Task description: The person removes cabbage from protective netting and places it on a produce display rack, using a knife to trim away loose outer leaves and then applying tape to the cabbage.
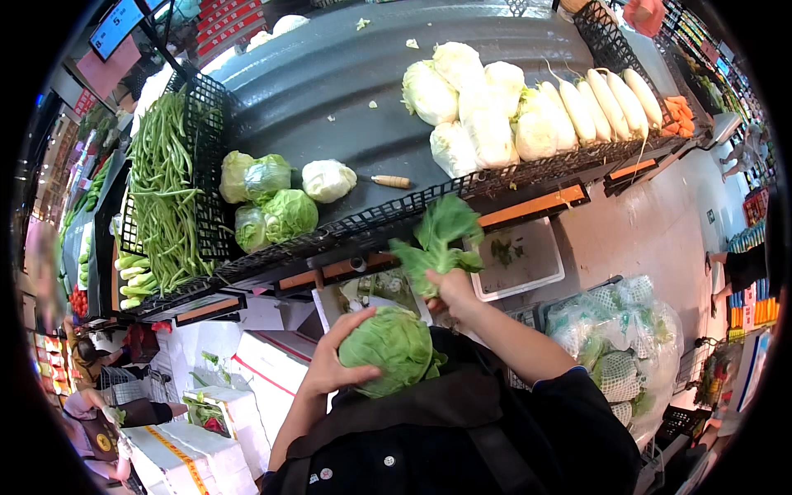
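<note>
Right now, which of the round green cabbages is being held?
The cabbage in the person's left hand, off the dark shelf; the cluster of cabbages beside the green beans sits on that shelf, unheld.

The view looks from the person's head, left of a side-by-side pair, downward and forward: torso (429,433) at the lower edge, hands (328,360) close below the lens, desk (363,136) farther off toward the top. Wide fisheye, upright, edges curving toward the rim.
</note>
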Motion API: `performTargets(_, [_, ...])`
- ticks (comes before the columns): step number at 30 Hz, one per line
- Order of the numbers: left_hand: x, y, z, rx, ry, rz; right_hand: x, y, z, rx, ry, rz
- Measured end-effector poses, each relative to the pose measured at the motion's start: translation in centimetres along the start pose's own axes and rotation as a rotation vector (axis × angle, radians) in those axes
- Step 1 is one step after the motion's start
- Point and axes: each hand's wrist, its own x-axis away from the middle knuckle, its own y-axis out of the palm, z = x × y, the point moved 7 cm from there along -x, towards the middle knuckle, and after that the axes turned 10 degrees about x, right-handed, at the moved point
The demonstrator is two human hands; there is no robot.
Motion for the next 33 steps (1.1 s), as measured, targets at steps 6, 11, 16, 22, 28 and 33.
performTargets(6, [0.0, -1.8, -6.3, 0.854, -0.151, 0.29, -4.3, -14.6, 3.4, -0.171, 0.324, 0.171])
performTargets(11, [-2.3, -2.5, -8.4, 1.247, -0.102, 0.413, -0.1, -4.8, -4.3, 0.132, -0.19, -0.287])
performTargets(16, [-3.3, -2.5, -6.4, 1.159, 0.057, 0.412, 9.6, 6.2, -9.3, 0.703, -0.94, -0.249])
performTargets(22, [-1.8, -2.6, -6.2, 1.339, 0.065, 0.415, 11.0, 6.0, -12.3, 0.682, -0.955, -0.076])
performTargets(28, [-0.7, -4.1, -6.3, 1.297, 0.179, 0.282, 12.4, 5.9, -12.3, 0.717, -1.197, 0.112])
performTargets(33, [2.6, -1.7, -6.1, 1.408, 0.029, -0.216, 7.5, -3.7, -12.6, 0.629, -1.038, 0.497])
